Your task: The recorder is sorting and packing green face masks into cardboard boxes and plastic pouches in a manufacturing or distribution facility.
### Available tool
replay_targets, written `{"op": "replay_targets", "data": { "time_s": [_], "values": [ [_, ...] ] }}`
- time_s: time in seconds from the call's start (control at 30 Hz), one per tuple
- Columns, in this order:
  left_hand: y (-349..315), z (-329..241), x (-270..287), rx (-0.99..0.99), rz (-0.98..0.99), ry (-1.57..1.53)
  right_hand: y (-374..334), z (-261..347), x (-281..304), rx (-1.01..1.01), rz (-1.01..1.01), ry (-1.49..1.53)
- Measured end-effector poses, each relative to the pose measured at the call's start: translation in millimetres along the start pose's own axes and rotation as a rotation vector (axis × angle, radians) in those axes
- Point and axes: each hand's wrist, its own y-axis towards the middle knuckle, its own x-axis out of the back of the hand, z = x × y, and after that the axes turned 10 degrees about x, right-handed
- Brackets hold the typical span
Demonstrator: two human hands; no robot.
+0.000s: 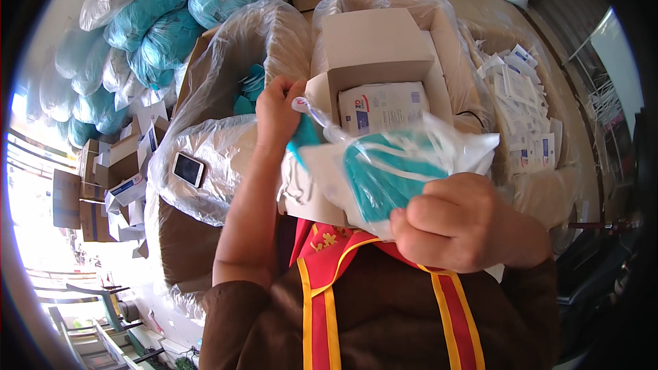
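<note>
My right hand (449, 223) is closed on the lower edge of a clear and white plastic packet (473, 147), held tilted in front of my chest. Through its film shows a folded teal piece with white loops, which looks like a face mask (384, 178). My left hand (277, 113) is closed beside the packet's left end, gripping a second teal piece (301, 138). A thin white and clear strip (315, 113) trails next to its fingers. Behind the packet, an open cardboard box (377, 38) holds flat white printed packs (384, 106).
A plastic-lined box (271, 34) with teal pieces stands to the left, a phone (188, 169) on its liner. At right, another lined box holds white packets (517, 96). Stuffed bags (168, 38) pile up at far left, above several small cartons (127, 157).
</note>
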Motion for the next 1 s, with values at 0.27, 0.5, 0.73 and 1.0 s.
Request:
{"op": "replay_targets", "data": {
  "time_s": [0.27,0.5,0.73,1.0],
  "values": [
    [-58.6,-63.3,32.7,-0.491,0.258,0.101,-12.1,-34.9,-6.8,-0.275,-0.155,0.034],
    [-92.9,-85.5,55.2,-0.194,0.794,0.039,-8.0,-40.9,-21.2,-0.302,-0.08,-0.014],
    [-104.9,-78.8,39.0,-0.212,0.511,0.047,1.0,-32.7,-18.9,-0.257,-0.073,-0.02],
    [-77.0,-33.6,110.3,-0.059,-0.005,-0.675,-24.6,-71.0,9.3,-0.362,-0.107,-0.071]
  ]
}}
